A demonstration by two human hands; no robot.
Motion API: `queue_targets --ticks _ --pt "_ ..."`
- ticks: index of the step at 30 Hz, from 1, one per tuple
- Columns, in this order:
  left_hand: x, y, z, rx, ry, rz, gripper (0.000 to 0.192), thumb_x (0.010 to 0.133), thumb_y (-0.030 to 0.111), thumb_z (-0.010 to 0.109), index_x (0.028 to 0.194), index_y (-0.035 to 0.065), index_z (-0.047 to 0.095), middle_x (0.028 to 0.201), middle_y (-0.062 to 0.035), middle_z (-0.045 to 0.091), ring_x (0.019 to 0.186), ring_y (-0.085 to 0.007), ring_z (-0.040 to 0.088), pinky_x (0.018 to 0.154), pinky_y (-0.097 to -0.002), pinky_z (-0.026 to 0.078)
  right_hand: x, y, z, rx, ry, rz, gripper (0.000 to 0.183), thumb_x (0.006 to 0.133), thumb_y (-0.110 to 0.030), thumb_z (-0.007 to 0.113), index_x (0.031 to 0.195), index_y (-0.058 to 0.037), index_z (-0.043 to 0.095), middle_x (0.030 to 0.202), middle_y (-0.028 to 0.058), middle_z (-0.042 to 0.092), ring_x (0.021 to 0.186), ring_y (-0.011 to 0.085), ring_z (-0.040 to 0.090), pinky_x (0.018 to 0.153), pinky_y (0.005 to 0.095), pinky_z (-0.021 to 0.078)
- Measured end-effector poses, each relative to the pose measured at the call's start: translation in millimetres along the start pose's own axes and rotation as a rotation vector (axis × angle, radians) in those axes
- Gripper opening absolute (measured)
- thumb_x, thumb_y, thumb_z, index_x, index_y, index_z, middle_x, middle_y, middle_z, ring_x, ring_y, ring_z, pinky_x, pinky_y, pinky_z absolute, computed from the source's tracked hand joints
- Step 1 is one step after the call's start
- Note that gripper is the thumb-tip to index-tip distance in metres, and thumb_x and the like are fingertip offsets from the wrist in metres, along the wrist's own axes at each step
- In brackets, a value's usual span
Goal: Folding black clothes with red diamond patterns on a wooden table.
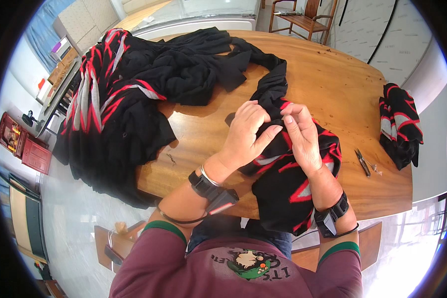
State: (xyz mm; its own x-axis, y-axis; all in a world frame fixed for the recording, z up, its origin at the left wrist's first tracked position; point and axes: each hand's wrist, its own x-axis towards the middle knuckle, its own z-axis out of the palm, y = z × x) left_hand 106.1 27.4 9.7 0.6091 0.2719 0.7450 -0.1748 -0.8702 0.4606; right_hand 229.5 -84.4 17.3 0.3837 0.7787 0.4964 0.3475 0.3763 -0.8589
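A knitted garment point(273, 193), black with red and grey zigzag bands, lies over the near edge of the wooden table. One long black part of it, apparently a sleeve, stretches away towards the far side. My left hand point(247, 128) grips the black fabric near the middle of this garment. Close on its right, my right hand point(303, 138) pinches the same cloth between thumb and fingers, at a spot edged in red. The fingertips of both hands nearly meet there, and what lies between them is too small to tell.
A large heap of similar knitwear point(193, 70) covers the table's left side and hangs over its edge. Thread snips point(363, 162) lie to the right on the wooden table point(331, 82). A folded garment point(400, 124) rests at the right edge. Beyond stands a wooden chair point(305, 22).
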Motion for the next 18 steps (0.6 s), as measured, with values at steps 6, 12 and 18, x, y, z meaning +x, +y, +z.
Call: queue_targets --ticks 6,12,18 --pt "2 9 1 -0.421 0.106 -0.388 0.038 0.097 0.027 0.054 0.070 0.0015 0.046 0.059 0.0001 0.032 0.057 -0.0066 0.030 0.049 -0.0261 0.028 2 2 1 -0.272 0.111 0.022 0.031 0.090 -0.018 0.065 0.068 0.0008 0.053 0.057 0.0006 0.040 0.057 0.0080 0.034 0.050 0.0257 0.0346" --pt "2 8 -5 -0.508 -0.075 -0.462 0.040 0.096 0.027 0.054 0.066 0.0029 0.043 0.060 0.0043 0.031 0.058 -0.0049 0.029 0.048 -0.0263 0.027 17 12 -24 -0.422 0.251 0.010 0.031 0.087 -0.017 0.068 0.067 0.0017 0.053 0.055 0.0072 0.035 0.053 0.0129 0.032 0.048 0.0280 0.0355" --pt "2 -3 -11 -0.517 -0.321 -0.395 0.023 0.090 0.022 0.064 0.077 0.0042 0.057 0.066 0.0049 0.048 0.065 -0.0038 0.044 0.060 -0.0212 0.038 17 23 -31 -0.505 0.313 0.009 0.030 0.085 -0.017 0.069 0.067 0.0009 0.054 0.054 0.0058 0.038 0.052 0.0140 0.033 0.049 0.0283 0.0361"
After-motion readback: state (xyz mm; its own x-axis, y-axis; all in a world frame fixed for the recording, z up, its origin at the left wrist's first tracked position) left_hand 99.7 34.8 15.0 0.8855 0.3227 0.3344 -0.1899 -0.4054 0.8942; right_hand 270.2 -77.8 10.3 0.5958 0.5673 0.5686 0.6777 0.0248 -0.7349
